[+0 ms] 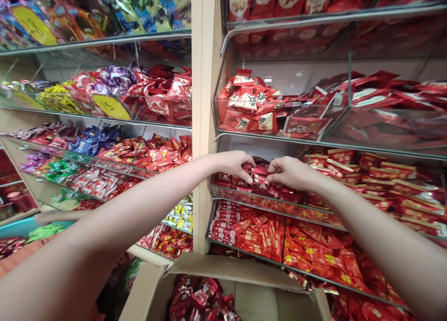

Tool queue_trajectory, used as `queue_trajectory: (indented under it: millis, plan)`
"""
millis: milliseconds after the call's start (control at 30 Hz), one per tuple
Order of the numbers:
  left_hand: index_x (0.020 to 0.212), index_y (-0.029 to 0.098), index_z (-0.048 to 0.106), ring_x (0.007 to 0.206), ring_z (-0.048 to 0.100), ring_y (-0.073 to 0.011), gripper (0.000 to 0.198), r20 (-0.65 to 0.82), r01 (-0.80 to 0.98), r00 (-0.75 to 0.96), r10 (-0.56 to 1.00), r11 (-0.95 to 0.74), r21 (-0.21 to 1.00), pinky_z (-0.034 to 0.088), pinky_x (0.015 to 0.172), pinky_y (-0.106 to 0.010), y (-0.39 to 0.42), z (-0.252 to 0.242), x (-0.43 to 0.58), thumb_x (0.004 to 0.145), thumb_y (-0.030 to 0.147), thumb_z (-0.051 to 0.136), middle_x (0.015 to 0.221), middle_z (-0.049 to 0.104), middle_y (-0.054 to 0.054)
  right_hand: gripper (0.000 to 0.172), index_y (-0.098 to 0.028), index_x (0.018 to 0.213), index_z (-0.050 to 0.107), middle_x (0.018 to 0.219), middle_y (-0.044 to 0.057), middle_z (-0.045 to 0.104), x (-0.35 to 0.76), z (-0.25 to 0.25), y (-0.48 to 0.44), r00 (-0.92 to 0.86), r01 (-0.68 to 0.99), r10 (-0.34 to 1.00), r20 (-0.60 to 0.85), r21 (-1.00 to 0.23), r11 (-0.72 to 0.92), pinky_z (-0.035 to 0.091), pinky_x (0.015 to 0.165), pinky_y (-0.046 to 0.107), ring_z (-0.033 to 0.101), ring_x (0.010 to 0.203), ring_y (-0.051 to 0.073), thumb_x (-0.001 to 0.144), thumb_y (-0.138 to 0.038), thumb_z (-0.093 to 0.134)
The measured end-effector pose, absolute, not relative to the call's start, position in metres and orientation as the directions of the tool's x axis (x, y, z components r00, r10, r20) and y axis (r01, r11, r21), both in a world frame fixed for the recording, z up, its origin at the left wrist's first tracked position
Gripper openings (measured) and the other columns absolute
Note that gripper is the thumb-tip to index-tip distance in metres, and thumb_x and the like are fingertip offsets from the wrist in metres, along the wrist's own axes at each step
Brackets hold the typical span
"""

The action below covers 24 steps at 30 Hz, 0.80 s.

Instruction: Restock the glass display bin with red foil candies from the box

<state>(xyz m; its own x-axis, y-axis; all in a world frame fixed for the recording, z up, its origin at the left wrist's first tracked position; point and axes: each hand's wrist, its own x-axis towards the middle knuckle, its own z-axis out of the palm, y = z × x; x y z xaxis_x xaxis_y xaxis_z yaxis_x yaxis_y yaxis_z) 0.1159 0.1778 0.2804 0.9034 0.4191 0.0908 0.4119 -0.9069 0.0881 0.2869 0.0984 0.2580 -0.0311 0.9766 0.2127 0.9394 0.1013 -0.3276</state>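
Here, dark red sweet packets [260,177] in the clear bin [244,197], pinched between both hands, left [234,165] and right [289,172].

Glossy foil sweets [260,177] — matt cardboard box [244,269]

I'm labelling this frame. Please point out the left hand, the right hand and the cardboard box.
left hand [234,165]: head view, back of hand.
right hand [289,173]: head view, back of hand.
cardboard box [223,268]: head view, rear flap.

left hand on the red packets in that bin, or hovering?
Touching. Head view: left hand fingertips press into the dark red packets in the clear bin.
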Motion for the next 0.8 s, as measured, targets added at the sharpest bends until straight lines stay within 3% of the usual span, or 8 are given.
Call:
queue_trajectory:
  millis: [133, 367, 567, 667, 800]
  plan:
    - [0.113, 0.017, 0.050, 0.080, 0.058, -0.0157, 0.058, 0.075, 0.454, 0.886, 0.457, -0.889, 0.059, 0.040, 0.065, -0.023, 0.177, 0.278, 0.114, 0.061, 0.040, 0.064, 0.097, 0.065, -0.004, 0.008, -0.020, 0.063, 0.053, 0.053, -0.002, 0.063, 0.289, 0.252, 0.105, -0.071, 0.904, 0.976, 0.205, -0.401, 0.150, 0.037, 0.048, 0.022, 0.055, 0.049, 0.011, 0.067, -0.027, 0.057]
    - [0.105, 0.019, 0.054, 0.086, 0.058, -0.0170, 0.051, 0.171, 0.362, 0.915, 0.366, -0.931, 0.057, 0.041, 0.070, -0.024, 0.176, 0.266, 0.128, 0.060, 0.040, 0.066, 0.100, 0.065, -0.003, 0.011, -0.020, 0.066, 0.055, 0.061, -0.002, 0.064, 0.291, 0.247, 0.112, -0.187, 0.866, 0.958, 0.219, -0.423, 0.265, 0.038, 0.052, 0.022, 0.056, 0.057, 0.012, 0.066, -0.030, 0.058]
    - [0.095, 0.020, 0.056, 0.077, 0.058, -0.0169, 0.044, 0.209, 0.361, 0.915, 0.346, -0.932, -0.033, 0.039, 0.061, -0.024, 0.174, 0.266, 0.136, 0.057, 0.038, 0.069, 0.088, 0.065, -0.001, 0.011, -0.020, 0.063, 0.053, 0.059, -0.002, 0.061, 0.291, 0.252, 0.109, -0.182, 0.910, 0.955, 0.234, -0.328, 0.253, 0.037, 0.053, 0.023, 0.053, 0.056, 0.012, 0.066, -0.030, 0.057]
    - [0.098, 0.020, 0.054, 0.080, 0.057, -0.0155, 0.042, 0.193, 0.326, 0.929, 0.316, -0.945, -0.022, 0.040, 0.064, -0.022, 0.174, 0.268, 0.133, 0.061, 0.034, 0.066, 0.092, 0.064, 0.000, 0.010, -0.020, 0.064, 0.052, 0.058, -0.002, 0.060, 0.294, 0.250, 0.111, -0.172, 0.917, 0.959, 0.226, -0.320, 0.239, 0.036, 0.052, 0.023, 0.051, 0.054, 0.012, 0.066, -0.030, 0.055]
    - [0.108, 0.017, 0.049, 0.086, 0.056, -0.0161, 0.054, 0.115, 0.378, 0.919, 0.377, -0.926, 0.010, 0.041, 0.069, -0.023, 0.174, 0.272, 0.125, 0.060, 0.036, 0.067, 0.101, 0.062, -0.003, 0.013, -0.021, 0.064, 0.051, 0.056, -0.003, 0.057, 0.297, 0.246, 0.113, -0.207, 0.905, 0.956, 0.210, -0.331, 0.268, 0.035, 0.050, 0.023, 0.047, 0.052, 0.011, 0.066, -0.033, 0.054]
